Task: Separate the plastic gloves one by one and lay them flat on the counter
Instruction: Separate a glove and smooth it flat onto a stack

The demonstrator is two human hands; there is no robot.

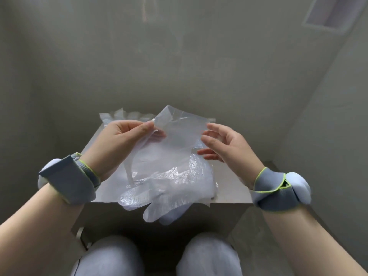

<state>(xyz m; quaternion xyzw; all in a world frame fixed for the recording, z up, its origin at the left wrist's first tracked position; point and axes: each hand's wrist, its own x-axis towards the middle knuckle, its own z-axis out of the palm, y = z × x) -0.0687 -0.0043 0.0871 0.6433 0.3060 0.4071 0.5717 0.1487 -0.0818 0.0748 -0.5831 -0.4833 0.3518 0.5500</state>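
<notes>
A bunch of clear plastic gloves (pixel 169 156) hangs above a small grey counter (pixel 229 176), cuffs up and fingers dangling past the front edge. My left hand (pixel 119 140) pinches the cuff's left edge between thumb and fingers. At the cuff's right edge my right hand (pixel 223 144) has its thumb in front of the plastic and its fingers spread behind; whether it grips the plastic is unclear. A separate clear glove (pixel 119 114) lies flat at the counter's far left, partly hidden behind my left hand.
The counter stands in a corner, with grey walls (pixel 179 56) close behind and to the right. Both wrists wear grey straps. My knees (pixel 111 255) sit just below the counter's front edge.
</notes>
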